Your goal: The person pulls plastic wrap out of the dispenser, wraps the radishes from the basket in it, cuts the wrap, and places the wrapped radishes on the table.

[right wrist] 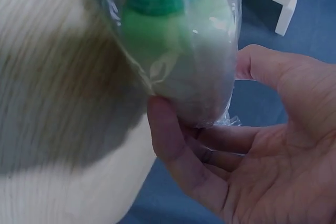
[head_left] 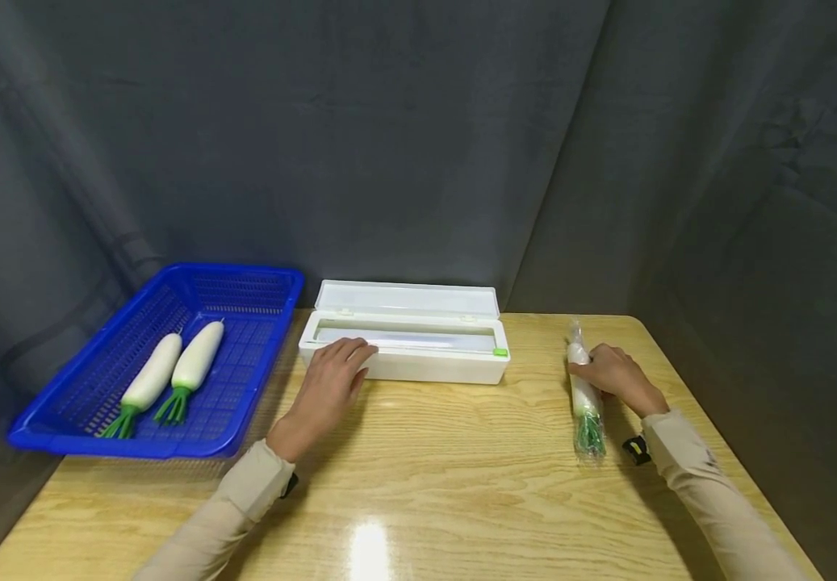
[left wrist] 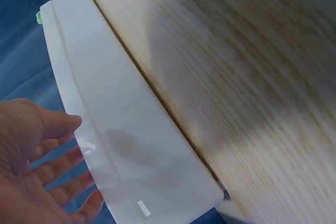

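Observation:
On the right side of the table, my right hand (head_left: 617, 376) grips a white radish (head_left: 583, 391) wrapped in clear plastic film, its green stems toward me. In the right wrist view the thumb and fingers (right wrist: 168, 135) curl about the wrapped radish (right wrist: 178, 61). My left hand (head_left: 332, 379) is at the front left edge of a white cling film dispenser (head_left: 425, 367), whose lid (head_left: 407, 298) is raised. Seen from the left wrist, that hand's fingers (left wrist: 63, 171) are loosely bent beside the dispenser (left wrist: 121, 93), holding nothing.
A blue plastic basket (head_left: 254, 403) stands at the left, holding two unwrapped white radishes (head_left: 198, 355) with green stems. A green slider (head_left: 500, 353) sits at the dispenser's right end. Dark grey curtains (head_left: 418, 145) hang behind and beside the wooden table (head_left: 462, 476).

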### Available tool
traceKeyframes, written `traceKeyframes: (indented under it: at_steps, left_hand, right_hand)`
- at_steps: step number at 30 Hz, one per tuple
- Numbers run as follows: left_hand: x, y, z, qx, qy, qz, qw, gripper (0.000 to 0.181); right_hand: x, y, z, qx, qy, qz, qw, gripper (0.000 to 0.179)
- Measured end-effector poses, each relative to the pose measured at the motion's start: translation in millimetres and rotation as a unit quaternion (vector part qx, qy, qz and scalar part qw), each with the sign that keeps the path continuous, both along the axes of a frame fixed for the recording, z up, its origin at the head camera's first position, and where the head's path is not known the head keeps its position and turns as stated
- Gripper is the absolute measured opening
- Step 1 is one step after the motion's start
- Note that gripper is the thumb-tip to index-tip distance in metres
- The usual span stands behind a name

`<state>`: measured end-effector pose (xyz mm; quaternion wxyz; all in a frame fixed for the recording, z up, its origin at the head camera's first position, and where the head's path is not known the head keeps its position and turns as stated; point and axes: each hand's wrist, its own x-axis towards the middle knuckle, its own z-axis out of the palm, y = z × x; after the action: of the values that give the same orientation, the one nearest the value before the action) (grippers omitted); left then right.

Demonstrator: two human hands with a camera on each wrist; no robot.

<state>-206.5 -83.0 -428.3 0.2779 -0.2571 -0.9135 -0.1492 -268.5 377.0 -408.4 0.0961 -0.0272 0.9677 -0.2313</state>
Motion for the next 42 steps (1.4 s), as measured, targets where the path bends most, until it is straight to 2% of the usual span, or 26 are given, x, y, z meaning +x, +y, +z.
traceKeyframes:
  at_steps: [6, 12, 17, 21, 24, 28, 31, 34, 38, 40, 42]
  left_hand:
    - [-0.8, -0.1, 0.6, 0.007, 0.0, -0.003, 1.0, 0.038]
    - [-6.1, 0.7, 3.3, 0.031, 0.011, 0.001, 0.9995, 0.033]
    - [-7.2, 1.5, 4.8, 0.034, 0.013, 0.003, 0.9993, 0.031]
    - [-7.6, 0.7, 6.0, 0.036, 0.006, 0.001, 0.9993, 0.029]
    - [-9.7, 0.1, 7.6, 0.039, 0.0, -0.002, 0.9992, 0.026]
    - [-14.4, -0.2, 10.7, 0.049, -0.003, -0.008, 0.9988, 0.022]
    - [-16.9, -0.2, 12.1, 0.05, 0.0, -0.014, 0.9987, 0.021]
    - [-17.5, -0.2, 12.1, 0.048, -0.002, -0.015, 0.9987, 0.02]
    - [-15.9, -1.7, 11.6, 0.052, -0.004, -0.006, 0.9986, 0.02]
    - [-15.2, -2.3, 11.9, 0.052, -0.007, -0.003, 0.9986, 0.02]
    - [-15.0, -2.2, 12.8, 0.053, -0.012, -0.002, 0.9985, 0.02]
  right_hand:
    - [-2.2, 4.2, -8.9, -0.014, -0.025, 0.004, 0.9996, 0.038]
    - [-1.9, 5.5, -7.4, -0.03, -0.032, 0.022, 0.9988, 0.037]
    - [-0.7, 3.5, -1.3, 0.007, -0.041, 0.034, 0.9986, 0.041]
    - [2.6, -4.2, 3.7, 0.059, -0.027, 0.037, 0.9972, 0.06]
    - [4.5, -12.8, 7.9, 0.078, -0.003, 0.04, 0.9961, 0.075]
    - [3.2, -24.3, 10.1, 0.086, 0.02, 0.04, 0.9953, 0.069]
    - [3.1, -31.5, 9.8, 0.082, 0.06, 0.048, 0.9937, 0.058]
    - [4.4, -41.3, 10.8, 0.057, 0.147, 0.08, 0.9842, 0.041]
    - [5.6, -61.6, 16.6, 0.0, 0.262, 0.148, 0.9536, 0.021]
    - [6.5, -72.4, 20.5, -0.044, 0.285, 0.182, 0.9402, 0.018]
    - [6.9, -82.1, 23.2, -0.084, 0.286, 0.214, 0.9301, 0.018]
